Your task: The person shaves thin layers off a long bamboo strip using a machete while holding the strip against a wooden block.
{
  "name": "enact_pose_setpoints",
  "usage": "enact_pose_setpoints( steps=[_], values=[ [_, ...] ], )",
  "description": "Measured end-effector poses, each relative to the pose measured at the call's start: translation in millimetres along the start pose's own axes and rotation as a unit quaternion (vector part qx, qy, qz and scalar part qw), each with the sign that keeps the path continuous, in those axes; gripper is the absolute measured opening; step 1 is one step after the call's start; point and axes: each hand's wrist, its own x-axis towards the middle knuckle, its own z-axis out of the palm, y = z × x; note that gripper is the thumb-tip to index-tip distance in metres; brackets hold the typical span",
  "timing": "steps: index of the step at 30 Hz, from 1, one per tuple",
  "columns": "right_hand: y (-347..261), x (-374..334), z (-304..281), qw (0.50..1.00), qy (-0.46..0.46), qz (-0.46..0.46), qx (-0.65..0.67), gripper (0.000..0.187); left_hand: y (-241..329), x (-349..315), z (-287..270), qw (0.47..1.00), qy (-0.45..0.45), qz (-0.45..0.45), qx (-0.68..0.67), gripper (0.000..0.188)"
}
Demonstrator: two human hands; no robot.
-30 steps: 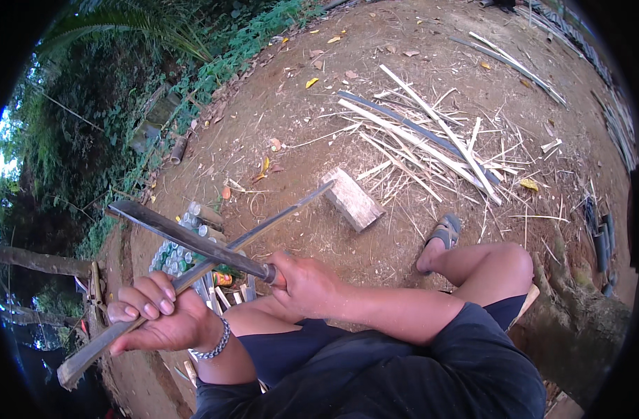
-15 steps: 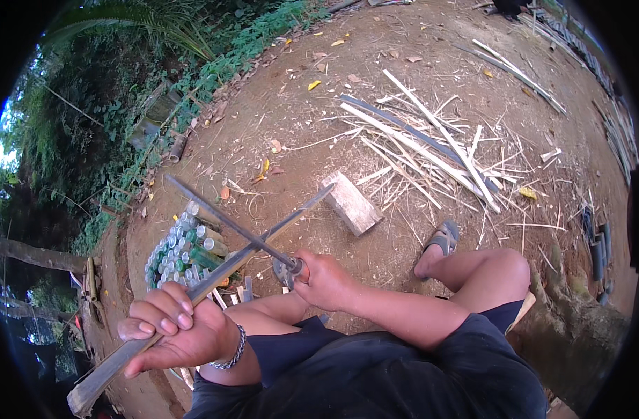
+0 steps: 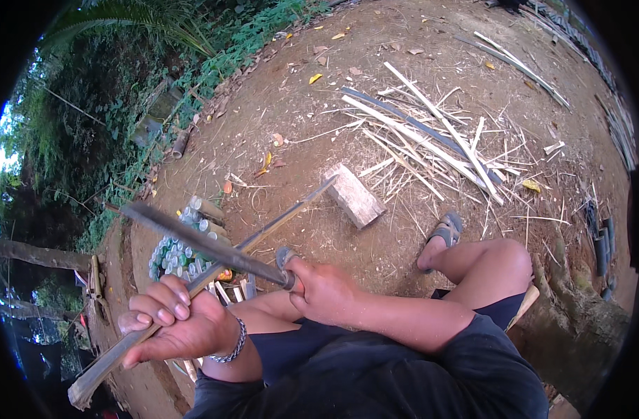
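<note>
Your left hand [image 3: 176, 322] grips the bamboo strip [image 3: 283, 216], whose long axis slants up and right to the wooden block [image 3: 355, 196]; your right hand [image 3: 326, 293] clasps the knife [image 3: 201, 239], angled across it beyond your left.

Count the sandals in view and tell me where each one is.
2. One sandal is on the right foot, to the right of the wooden block; the other sandal, partly hidden, shows just beyond the right hand.

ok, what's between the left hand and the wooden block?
Head view: the long strip spans left hand to wooden block; the knife crosses in front.
</note>
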Motion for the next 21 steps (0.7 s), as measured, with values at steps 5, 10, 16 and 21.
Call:
enact_pose_setpoints(
  steps=[5, 10, 16, 21],
  values=[
    [81.2, 14.4, 8.1, 0.989, 0.044, 0.123, -0.067, 0.027, -2.3, -2.2, 3.9, 1.000, -0.005, 0.010, 0.022, 0.052],
    [3.5, -0.8, -4.2, 0.998, -0.026, 0.065, 0.001, 0.024, 1.1, 4.9, -1.6, 1.000, -0.002, 0.001, 0.012, 0.052],
    [151.5, 14.0, 2.1, 0.975, 0.060, 0.189, -0.101, 0.019, -0.5, 4.4, 5.4, 0.999, -0.031, -0.028, 0.006, 0.052],
    [50.0, 25.5, -8.5, 0.995, 0.010, 0.101, -0.024, 0.022, -6.5, 12.3, 2.5, 1.000, -0.009, -0.010, -0.004, 0.052]
  ],
)
